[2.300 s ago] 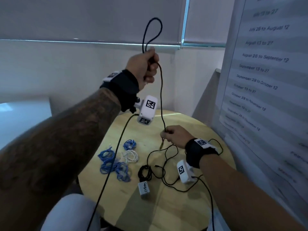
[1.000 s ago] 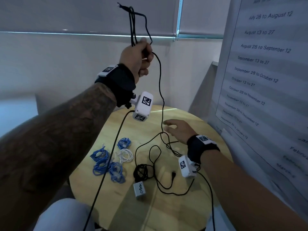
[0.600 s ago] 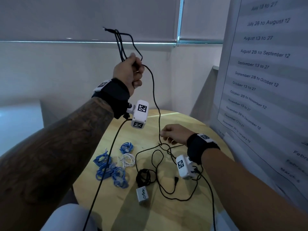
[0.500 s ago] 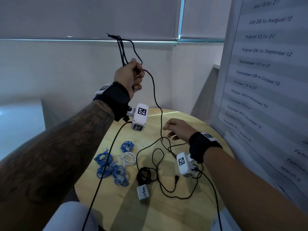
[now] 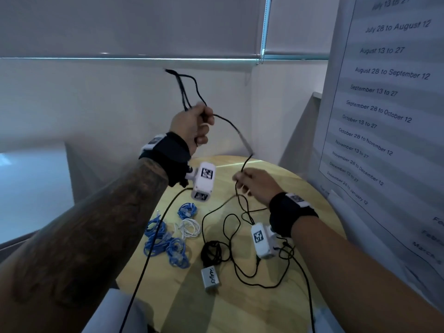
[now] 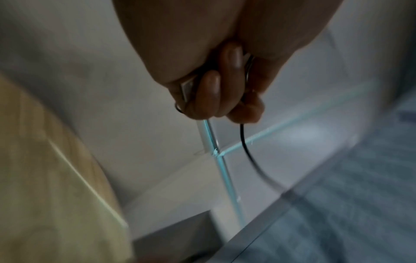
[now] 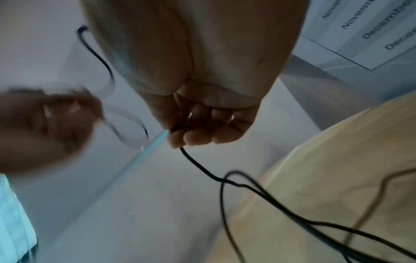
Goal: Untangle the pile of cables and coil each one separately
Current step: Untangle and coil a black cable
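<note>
**Holding one black cable between both hands**

We grip the thin black cable (image 5: 230, 123) in our raised left hand (image 5: 192, 123), fingers curled round gathered loops. Our right hand (image 5: 254, 186) pinches the same cable lower, above the round wooden table (image 5: 300, 272). Only the head view shows the coiled blue cables (image 5: 165, 241) and white cable (image 5: 189, 228) there. The left wrist view is blurred.

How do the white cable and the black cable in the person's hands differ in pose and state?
The white cable lies coiled on the table; the black cable hangs loose between the left hand and the right hand. The white cable is untouched; the black cable is gripped. Both are thin.
</note>
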The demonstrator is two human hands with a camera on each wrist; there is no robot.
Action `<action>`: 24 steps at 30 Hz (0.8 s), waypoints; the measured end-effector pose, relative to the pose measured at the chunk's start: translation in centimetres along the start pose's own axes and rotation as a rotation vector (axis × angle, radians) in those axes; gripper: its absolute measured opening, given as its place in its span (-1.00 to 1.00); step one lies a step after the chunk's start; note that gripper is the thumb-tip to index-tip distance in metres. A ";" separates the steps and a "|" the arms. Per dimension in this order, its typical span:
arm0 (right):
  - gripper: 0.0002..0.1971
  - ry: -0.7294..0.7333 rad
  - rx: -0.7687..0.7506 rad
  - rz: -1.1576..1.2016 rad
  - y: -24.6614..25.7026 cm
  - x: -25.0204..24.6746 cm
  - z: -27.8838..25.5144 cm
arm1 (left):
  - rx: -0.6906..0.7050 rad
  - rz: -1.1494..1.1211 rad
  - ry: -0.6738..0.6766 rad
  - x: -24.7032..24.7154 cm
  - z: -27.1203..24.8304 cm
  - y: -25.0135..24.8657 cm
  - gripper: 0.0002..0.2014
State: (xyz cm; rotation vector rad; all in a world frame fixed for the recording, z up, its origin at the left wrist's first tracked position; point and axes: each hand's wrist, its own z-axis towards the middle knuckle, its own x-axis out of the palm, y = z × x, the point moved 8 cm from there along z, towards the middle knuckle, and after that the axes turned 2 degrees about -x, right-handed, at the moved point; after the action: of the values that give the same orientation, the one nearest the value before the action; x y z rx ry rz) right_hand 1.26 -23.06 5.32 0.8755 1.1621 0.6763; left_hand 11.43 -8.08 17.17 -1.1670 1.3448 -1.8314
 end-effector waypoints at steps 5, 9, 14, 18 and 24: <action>-0.75 -0.187 -0.085 0.215 5.2 -5.4 1.4 | -0.049 0.612 0.147 3.2 -2.1 7.6 -0.87; -0.78 -0.222 -0.153 0.265 7.8 -7.5 1.5 | -0.054 0.510 0.159 5.2 -2.6 10.5 -0.77; -0.78 -0.208 -0.130 -0.084 3.1 -6.0 -0.8 | -0.039 0.139 0.061 5.4 -1.4 8.8 -0.79; -0.74 0.020 -0.021 -0.275 -3.2 -2.6 -1.5 | -0.009 0.040 0.072 5.4 -0.1 6.8 -0.76; -0.52 -0.124 0.035 0.154 -3.8 -0.7 -1.5 | -0.045 0.027 0.100 5.6 1.3 5.0 -0.74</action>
State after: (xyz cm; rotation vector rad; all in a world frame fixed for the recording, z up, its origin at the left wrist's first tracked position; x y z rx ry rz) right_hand -0.33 -25.21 2.13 1.0302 1.0053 0.7179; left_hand 9.84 -14.91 14.32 -1.0870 1.4573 -1.8704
